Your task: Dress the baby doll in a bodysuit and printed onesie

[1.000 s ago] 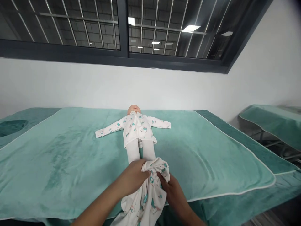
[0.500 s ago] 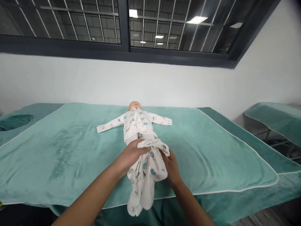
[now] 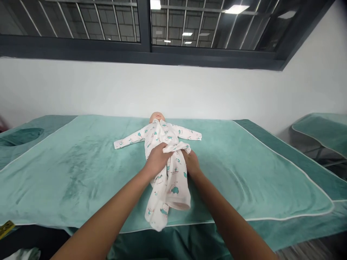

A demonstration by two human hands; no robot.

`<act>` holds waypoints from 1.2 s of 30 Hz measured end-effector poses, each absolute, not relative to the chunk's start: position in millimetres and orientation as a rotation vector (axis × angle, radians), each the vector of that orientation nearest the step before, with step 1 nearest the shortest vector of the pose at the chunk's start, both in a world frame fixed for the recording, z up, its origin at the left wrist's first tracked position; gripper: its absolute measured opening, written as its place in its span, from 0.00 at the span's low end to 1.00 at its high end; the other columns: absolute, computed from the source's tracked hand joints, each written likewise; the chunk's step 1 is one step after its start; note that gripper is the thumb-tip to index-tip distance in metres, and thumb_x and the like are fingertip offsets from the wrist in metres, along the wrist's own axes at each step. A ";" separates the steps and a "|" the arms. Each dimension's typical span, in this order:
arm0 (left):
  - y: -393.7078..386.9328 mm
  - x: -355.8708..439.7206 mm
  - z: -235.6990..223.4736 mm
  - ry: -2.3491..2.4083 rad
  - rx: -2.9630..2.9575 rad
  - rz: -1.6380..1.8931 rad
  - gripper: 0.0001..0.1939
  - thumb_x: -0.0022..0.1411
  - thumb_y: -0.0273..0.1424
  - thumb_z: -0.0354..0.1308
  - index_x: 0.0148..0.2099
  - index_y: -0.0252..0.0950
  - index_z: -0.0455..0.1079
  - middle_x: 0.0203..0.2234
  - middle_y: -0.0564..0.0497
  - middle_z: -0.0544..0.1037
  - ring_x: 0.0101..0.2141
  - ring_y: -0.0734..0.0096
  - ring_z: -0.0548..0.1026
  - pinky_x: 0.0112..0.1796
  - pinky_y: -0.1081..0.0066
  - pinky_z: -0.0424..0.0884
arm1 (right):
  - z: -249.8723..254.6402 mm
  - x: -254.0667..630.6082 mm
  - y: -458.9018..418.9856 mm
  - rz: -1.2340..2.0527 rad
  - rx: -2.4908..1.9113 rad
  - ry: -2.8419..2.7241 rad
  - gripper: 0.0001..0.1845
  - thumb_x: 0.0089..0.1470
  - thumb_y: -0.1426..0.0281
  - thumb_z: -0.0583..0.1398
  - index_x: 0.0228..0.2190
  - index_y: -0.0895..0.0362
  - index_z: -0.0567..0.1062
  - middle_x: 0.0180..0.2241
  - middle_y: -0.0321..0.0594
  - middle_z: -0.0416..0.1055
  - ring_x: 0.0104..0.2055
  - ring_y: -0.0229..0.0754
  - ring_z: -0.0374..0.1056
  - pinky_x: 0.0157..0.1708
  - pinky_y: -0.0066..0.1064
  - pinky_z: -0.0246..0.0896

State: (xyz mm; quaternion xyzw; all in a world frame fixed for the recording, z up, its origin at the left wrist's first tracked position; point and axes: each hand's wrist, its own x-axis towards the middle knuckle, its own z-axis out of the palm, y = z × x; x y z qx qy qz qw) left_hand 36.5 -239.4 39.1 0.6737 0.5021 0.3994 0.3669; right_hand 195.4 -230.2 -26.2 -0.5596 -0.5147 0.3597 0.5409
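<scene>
A baby doll [image 3: 157, 116] lies on its back, head toward the wall, in a white printed top [image 3: 159, 131] with both sleeves stretched out sideways. My left hand [image 3: 158, 159] grips one side of the waistband of white baby pants [image 3: 177, 180] with green animal prints. On the waistband's other side, my right hand [image 3: 191, 161] is closed on the same cloth, its fingertips partly hidden. The bunched waist is held over the hem of the top, and the pant legs hang toward me. The doll's legs are hidden behind the pants and my hands.
A light green velvet cover [image 3: 89, 173] with white piping lies over the bed, its front edge near me. Behind it rises a white wall [image 3: 108, 90] under a dark-framed window [image 3: 151, 57]. At far left is a face hole [image 3: 21, 136]; another green-covered bed [image 3: 322, 130] stands right.
Both hands have moved away from me with the pants, up to the hem of the doll's top. The waistband now covers the doll's upper legs, which showed before.
</scene>
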 end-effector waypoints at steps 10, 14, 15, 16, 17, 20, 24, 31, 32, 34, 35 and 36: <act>-222.3 32.7 44.2 1.326 1.693 1.091 0.08 0.56 0.35 0.57 0.36 0.36 0.71 0.34 0.50 0.77 0.39 0.60 0.72 0.40 0.67 0.63 | -34.3 198.7 -185.8 0.781 -1.305 -1.346 0.16 0.52 0.60 0.54 0.37 0.54 0.75 0.41 0.39 0.75 0.45 0.47 0.66 0.47 0.37 0.60; -235.8 8.6 56.2 1.165 1.437 0.974 0.15 0.53 0.39 0.62 0.40 0.35 0.72 0.37 0.48 0.78 0.39 0.59 0.74 0.39 0.67 0.66 | -36.1 213.0 -192.9 0.826 -1.319 -1.433 0.10 0.48 0.63 0.58 0.31 0.55 0.74 0.33 0.36 0.74 0.39 0.46 0.67 0.43 0.37 0.61; -238.1 0.7 58.4 1.066 1.350 0.926 0.16 0.52 0.39 0.63 0.41 0.35 0.73 0.36 0.47 0.78 0.37 0.60 0.75 0.38 0.68 0.66 | -35.7 216.9 -196.2 0.830 -1.302 -1.465 0.10 0.48 0.64 0.58 0.32 0.55 0.74 0.34 0.36 0.74 0.39 0.45 0.67 0.43 0.37 0.60; -239.8 -7.3 59.8 0.959 1.269 0.879 0.17 0.52 0.39 0.64 0.41 0.34 0.73 0.35 0.47 0.79 0.36 0.61 0.75 0.36 0.68 0.67 | -34.5 220.7 -199.5 0.831 -1.273 -1.507 0.10 0.48 0.65 0.58 0.33 0.55 0.74 0.35 0.36 0.74 0.40 0.45 0.67 0.44 0.37 0.60; -240.8 -14.8 60.4 0.863 1.202 0.846 0.17 0.51 0.38 0.65 0.41 0.34 0.73 0.34 0.47 0.79 0.35 0.62 0.75 0.36 0.69 0.67 | -32.3 224.0 -202.7 0.832 -1.239 -1.558 0.11 0.48 0.66 0.58 0.35 0.56 0.74 0.37 0.37 0.74 0.41 0.45 0.67 0.46 0.38 0.59; -242.0 -30.1 57.0 0.728 1.095 0.860 0.17 0.51 0.35 0.66 0.41 0.31 0.73 0.35 0.45 0.79 0.33 0.64 0.76 0.35 0.69 0.68 | -15.9 231.3 -211.2 0.876 -1.193 -1.706 0.15 0.47 0.70 0.59 0.39 0.57 0.74 0.41 0.39 0.74 0.43 0.45 0.68 0.49 0.40 0.59; -243.5 -29.3 49.3 0.676 1.017 0.930 0.20 0.50 0.33 0.67 0.45 0.31 0.71 0.37 0.44 0.79 0.35 0.63 0.76 0.38 0.68 0.70 | 32.2 228.2 -222.9 0.919 -1.084 -1.882 0.24 0.45 0.69 0.64 0.47 0.53 0.73 0.51 0.41 0.68 0.54 0.48 0.63 0.57 0.43 0.54; -246.6 -15.9 58.5 0.668 1.076 1.022 0.17 0.54 0.38 0.65 0.42 0.33 0.70 0.34 0.48 0.76 0.34 0.66 0.75 0.36 0.70 0.68 | 91.9 173.3 -233.5 1.140 -1.036 -2.147 0.22 0.48 0.59 0.64 0.45 0.52 0.75 0.44 0.39 0.74 0.46 0.50 0.69 0.44 0.40 0.64; -247.3 -17.1 59.4 0.689 1.099 1.034 0.17 0.53 0.39 0.65 0.41 0.33 0.70 0.33 0.50 0.76 0.33 0.67 0.74 0.35 0.71 0.68 | 92.2 167.7 -232.9 1.157 -1.046 -2.161 0.20 0.48 0.58 0.64 0.43 0.52 0.77 0.42 0.38 0.75 0.44 0.50 0.70 0.42 0.39 0.65; -249.3 -22.1 58.5 0.727 1.142 1.027 0.17 0.53 0.40 0.65 0.40 0.34 0.70 0.32 0.51 0.76 0.33 0.68 0.74 0.34 0.71 0.67 | 89.4 162.3 -230.9 1.194 -1.061 -2.118 0.16 0.48 0.59 0.64 0.38 0.54 0.78 0.37 0.38 0.76 0.40 0.48 0.70 0.38 0.36 0.64; -250.7 -25.2 56.9 0.741 1.156 1.002 0.17 0.53 0.40 0.65 0.41 0.34 0.71 0.32 0.50 0.76 0.33 0.67 0.74 0.34 0.71 0.67 | 87.0 162.0 -229.7 1.234 -1.060 -2.058 0.15 0.48 0.60 0.64 0.36 0.55 0.78 0.36 0.37 0.76 0.38 0.47 0.70 0.36 0.35 0.64; -252.3 -28.1 54.6 0.750 1.163 0.963 0.18 0.53 0.41 0.64 0.41 0.34 0.71 0.33 0.50 0.77 0.33 0.67 0.74 0.35 0.71 0.66 | 84.1 162.5 -228.5 1.286 -1.053 -1.975 0.14 0.48 0.61 0.64 0.35 0.56 0.78 0.34 0.37 0.76 0.36 0.45 0.70 0.35 0.33 0.64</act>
